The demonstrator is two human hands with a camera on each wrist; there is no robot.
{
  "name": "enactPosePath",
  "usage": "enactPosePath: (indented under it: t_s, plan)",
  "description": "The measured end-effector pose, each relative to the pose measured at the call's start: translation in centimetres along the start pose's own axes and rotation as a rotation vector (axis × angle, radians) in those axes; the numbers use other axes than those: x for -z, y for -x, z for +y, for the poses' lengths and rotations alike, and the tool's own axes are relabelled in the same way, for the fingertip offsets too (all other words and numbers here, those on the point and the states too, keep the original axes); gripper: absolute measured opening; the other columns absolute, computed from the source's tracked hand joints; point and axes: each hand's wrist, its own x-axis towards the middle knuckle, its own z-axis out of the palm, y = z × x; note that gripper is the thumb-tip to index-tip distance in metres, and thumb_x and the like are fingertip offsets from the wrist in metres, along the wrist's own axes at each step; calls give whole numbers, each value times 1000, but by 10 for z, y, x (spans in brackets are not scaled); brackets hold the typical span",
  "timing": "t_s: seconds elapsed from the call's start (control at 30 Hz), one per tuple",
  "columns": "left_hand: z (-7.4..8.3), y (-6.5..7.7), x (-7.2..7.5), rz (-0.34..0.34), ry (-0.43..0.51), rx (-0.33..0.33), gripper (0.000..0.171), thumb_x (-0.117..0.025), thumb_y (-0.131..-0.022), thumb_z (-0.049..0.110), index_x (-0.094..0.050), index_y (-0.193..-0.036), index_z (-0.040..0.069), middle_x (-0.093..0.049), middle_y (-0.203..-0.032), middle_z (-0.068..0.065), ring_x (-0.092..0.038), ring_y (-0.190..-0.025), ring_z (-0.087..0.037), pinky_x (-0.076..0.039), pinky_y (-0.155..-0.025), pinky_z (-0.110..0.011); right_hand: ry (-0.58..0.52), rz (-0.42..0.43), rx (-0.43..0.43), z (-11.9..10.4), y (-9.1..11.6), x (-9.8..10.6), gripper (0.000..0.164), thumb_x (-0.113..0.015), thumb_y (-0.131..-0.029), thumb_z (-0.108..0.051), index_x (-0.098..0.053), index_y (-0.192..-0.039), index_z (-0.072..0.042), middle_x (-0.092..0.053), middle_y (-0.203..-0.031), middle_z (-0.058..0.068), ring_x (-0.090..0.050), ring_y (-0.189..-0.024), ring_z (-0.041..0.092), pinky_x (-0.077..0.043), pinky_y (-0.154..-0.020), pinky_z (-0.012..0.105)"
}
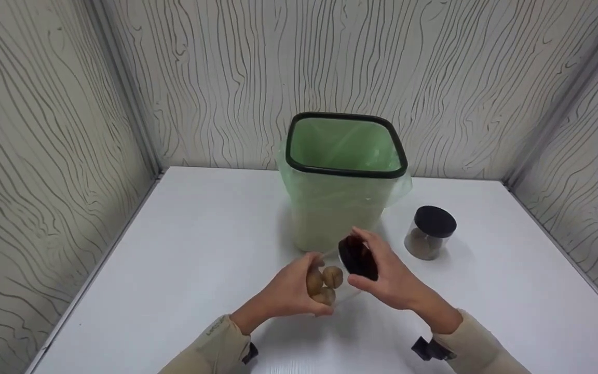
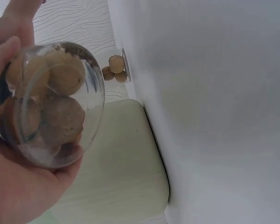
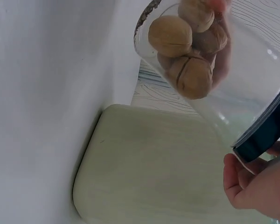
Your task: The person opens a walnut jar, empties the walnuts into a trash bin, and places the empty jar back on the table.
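Two beige sleeves (image 1: 208,348) with dark wristbands (image 1: 434,349) lie nearest, behind a person's fingers. The left hand (image 1: 291,288) is bent in a wide curve, gripping the bottom end of a clear jar (image 3: 242,74). The right hand (image 1: 392,275) spreads its thumb and fingers across the jar's dark lid (image 1: 357,257), holding it by the edge. The jar is tilted on its side between the two sets of fingers, and brown walnuts (image 1: 333,277) are gathered inside at the end by the left fingers. Under the hands is a white table (image 1: 200,234). Beyond the fingertips stands a pale green bin (image 1: 335,218) with a green bag (image 1: 340,137) and a black rim (image 1: 348,173). Beyond the right fingers, off to their right, a second jar (image 1: 426,249) stands upright, dark lid on, with walnuts inside. Farthest from the fingers is a wall (image 1: 200,78) patterned with wood grain.
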Motion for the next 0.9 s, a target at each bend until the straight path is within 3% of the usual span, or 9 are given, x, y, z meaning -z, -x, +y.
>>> enactPosePath:
  t_s: [0.23, 0.47, 0.57, 0.9]
  plan:
    - [2, -1, -6, 82, -67, 20, 92, -89, -63, 43, -46, -137, 10, -58, -127, -3, -56, -108, -13, -50, -95, -34, -12, 9, -182, -7, -4, -3, 76, -64, -88, -39, -34, -148, -4, -45, -143, 15, -47, -125, 29, -42, -101, 55]
    - [4, -1, -7, 103, -65, 13, 91, -88, -65, 40, -44, -138, 8, -56, -130, -4, -56, -113, -15, -50, -96, -36, -14, -3, -294, -9, -6, -4, 75, -63, -90, -42, -34, -148, -6, -44, -145, 16, -47, -125, 31, -41, -105, 54]
    - [4, -2, -6, 106, -59, 5, 91, -88, -65, 40, -44, -138, 7, -56, -130, -5, -56, -113, -16, -50, -95, -36, -12, -1, -297, -9, -6, -5, 75, -64, -90, -41, -34, -148, -6, -44, -145, 16, -48, -125, 31, -42, -105, 54]
    - [3, 1, 0, 53, 22, -18, 98, -88, -65, 44, -39, -143, 11, -54, -136, -5, -55, -117, -14, -48, -99, -35, -32, 2, -165, -6, -6, -1, 75, -68, -87, -37, -37, -147, -5, -51, -138, 10, -52, -115, 20, -49, -93, 44]
